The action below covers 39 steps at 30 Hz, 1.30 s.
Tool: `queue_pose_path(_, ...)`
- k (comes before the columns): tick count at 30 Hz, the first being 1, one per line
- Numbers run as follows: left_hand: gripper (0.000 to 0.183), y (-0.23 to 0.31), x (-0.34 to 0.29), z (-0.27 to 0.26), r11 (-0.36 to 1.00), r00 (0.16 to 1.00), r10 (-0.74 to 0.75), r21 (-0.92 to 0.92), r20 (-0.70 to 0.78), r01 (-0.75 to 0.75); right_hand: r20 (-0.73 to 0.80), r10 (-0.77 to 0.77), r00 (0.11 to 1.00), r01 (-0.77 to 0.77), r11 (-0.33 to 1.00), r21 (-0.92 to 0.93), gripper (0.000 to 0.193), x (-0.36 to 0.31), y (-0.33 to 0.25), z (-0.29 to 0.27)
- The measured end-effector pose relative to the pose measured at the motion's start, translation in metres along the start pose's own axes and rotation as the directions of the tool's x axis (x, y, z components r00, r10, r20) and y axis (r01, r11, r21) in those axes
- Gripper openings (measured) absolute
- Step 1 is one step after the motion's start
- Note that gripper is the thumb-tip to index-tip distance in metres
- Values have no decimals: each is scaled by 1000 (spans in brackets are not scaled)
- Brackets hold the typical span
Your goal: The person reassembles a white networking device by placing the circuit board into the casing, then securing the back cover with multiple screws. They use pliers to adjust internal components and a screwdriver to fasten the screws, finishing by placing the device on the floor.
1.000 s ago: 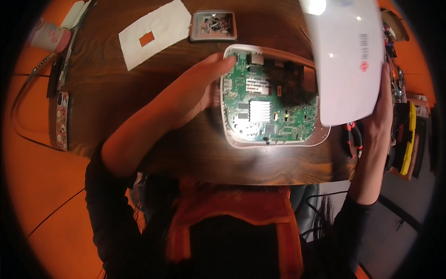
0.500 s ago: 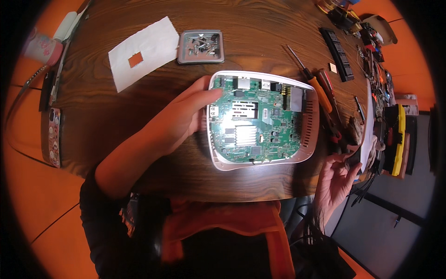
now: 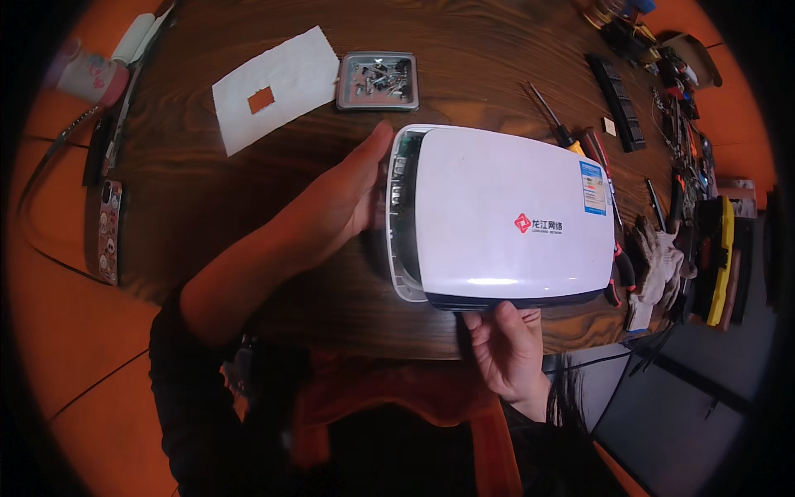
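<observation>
My left hand [image 3: 356, 195] grips the left side of an open white device housing [image 3: 397, 277], its thumb up along the rim and the other fingers largely hidden. A strip of green circuit board [image 3: 407, 153] shows inside the housing's left end. Over the rest lies a glossy white cover [image 3: 497, 186] with a red logo and a blue-and-white label, set off to the right of the housing. My right hand [image 3: 507, 348] holds this cover by its dark near edge, thumb on the edge and fingertips underneath. Whether the cover touches the housing I cannot tell.
A clear box of screws [image 3: 378, 81] sits at the back beside a white cloth [image 3: 290, 79] with a square copper-coloured piece [image 3: 261, 100]. Screwdrivers [image 3: 551, 116], pliers [image 3: 619, 273] and a work glove [image 3: 654, 269] lie right. A phone [image 3: 109, 232] is at the left edge.
My right hand has come in from the right edge with the white cover and brought it over the housing, hiding most of the circuit board. My left hand keeps its grip on the housing.
</observation>
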<state>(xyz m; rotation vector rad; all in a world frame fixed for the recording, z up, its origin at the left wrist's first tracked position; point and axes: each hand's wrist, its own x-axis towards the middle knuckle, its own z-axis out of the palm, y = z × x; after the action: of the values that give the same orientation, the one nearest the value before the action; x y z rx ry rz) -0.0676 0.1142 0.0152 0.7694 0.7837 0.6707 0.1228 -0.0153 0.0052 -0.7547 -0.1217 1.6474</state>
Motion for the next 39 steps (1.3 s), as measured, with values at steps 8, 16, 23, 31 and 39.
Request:
queue_pose_path(8, 59, 1, 0, 6, 998, 994, -2, 58, -110, 8, 10, 57, 998, -57, 998, 41, 25, 2, 6, 0)
queue_pose_path(16, 58, 0, 0, 8, 999, 994, 1, 41, -109, 4, 33, 73, 997, -75, 996, 47, 25, 6, 8, 5)
queue_pose_path(23, 67, 0, -2, 2, 975, 998, 55, 214, -2, -53, 2, 103, 995, -103, 993, -52, 24, 3, 7, 10)
queue_pose_path(31, 57, 1, -2, 4, 932, 997, 50, 361, -66, -23, 6, 177, 984, -175, 977, -124, 33, -15, -19, 17)
queue_pose_path(39, 45, 6, -3, 1, 972, 999, 6, 233, -35, 2, 324, -175, 930, 326, 801, -503, 37, -42, -83, -27)
